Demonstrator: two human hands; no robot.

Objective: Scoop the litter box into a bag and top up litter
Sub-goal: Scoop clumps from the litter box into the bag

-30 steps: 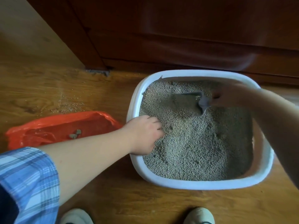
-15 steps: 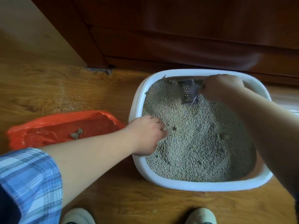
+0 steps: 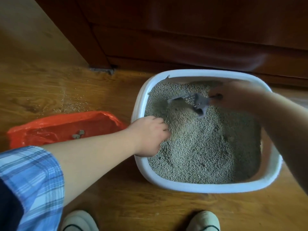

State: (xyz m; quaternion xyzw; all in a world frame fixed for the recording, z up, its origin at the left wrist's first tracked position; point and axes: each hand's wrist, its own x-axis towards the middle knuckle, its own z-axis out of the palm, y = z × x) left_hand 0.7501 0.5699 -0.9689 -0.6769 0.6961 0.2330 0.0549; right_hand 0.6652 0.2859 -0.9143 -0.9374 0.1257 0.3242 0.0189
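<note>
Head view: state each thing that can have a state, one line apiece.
White plastic litter box: on the wooden floor, holding grey litter.
Grey slotted plastic scoop: raised, litter sifting through.
Orange plastic bag: open, few clumps inside.
Left hand: grips the box rim.
Right hand: holds the scoop, blurred.

- One wide-angle view, worn on the person's head, looks forward and steeply down at a wood-grain plank floor (image 3: 116, 205).
- Close range: a white rounded plastic litter box (image 3: 208, 187) fills the right half, with an orange plastic bag (image 3: 66, 124) just left of it.
- The left hand (image 3: 148, 135), curled over the box's near-left rim, enters from lower left. The blurred right hand (image 3: 236, 95), gripping a grey slotted plastic scoop (image 3: 198, 102), enters from the right edge.
- Pale shoe tips (image 3: 78, 220) mark the bottom edge, directly beneath the lens.
- Dark reddish wooden furniture (image 3: 183, 30) spans the top.
</note>
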